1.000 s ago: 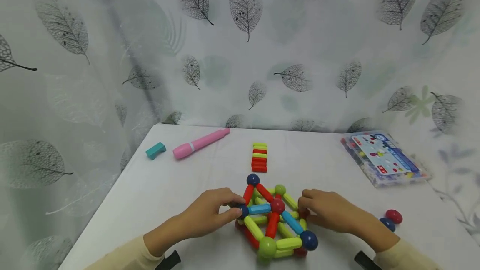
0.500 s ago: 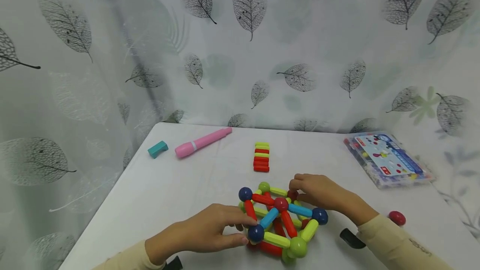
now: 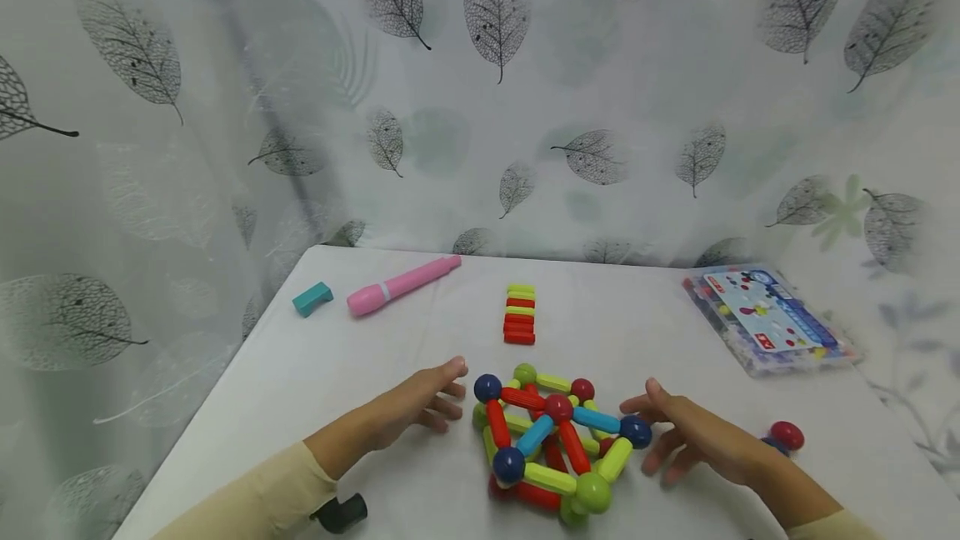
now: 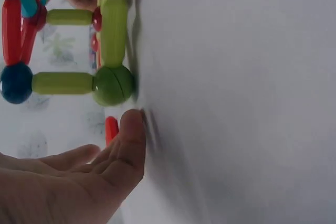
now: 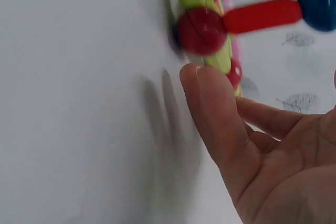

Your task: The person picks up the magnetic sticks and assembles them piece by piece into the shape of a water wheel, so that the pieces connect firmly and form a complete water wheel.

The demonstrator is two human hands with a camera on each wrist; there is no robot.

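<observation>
A structure of magnetic rods and balls (image 3: 558,408) stands on the white table, its red, blue and yellow-green rods joined by balls. My left hand (image 3: 417,403) is beside its left side, fingers spread and holding nothing. In the left wrist view the fingers (image 4: 131,145) lie just below a green corner ball (image 4: 113,85). To the right of the structure, my right hand (image 3: 697,438) is held with relaxed fingers, palm toward it, near the dark blue ball (image 3: 636,432). The right wrist view has the thumb close under a red ball (image 5: 202,31).
Red and yellow-green rods (image 3: 519,315) lie in a row behind the structure. A pink pen-like tube (image 3: 403,285) and a teal block (image 3: 312,299) are at the back left. A clear plastic case (image 3: 772,319) sits at the back right. Loose balls (image 3: 787,435) lie at the right.
The structure has been turned on the table over the last second. Both hands were touching it; now they have come away, the left to the left, the right to the right.
</observation>
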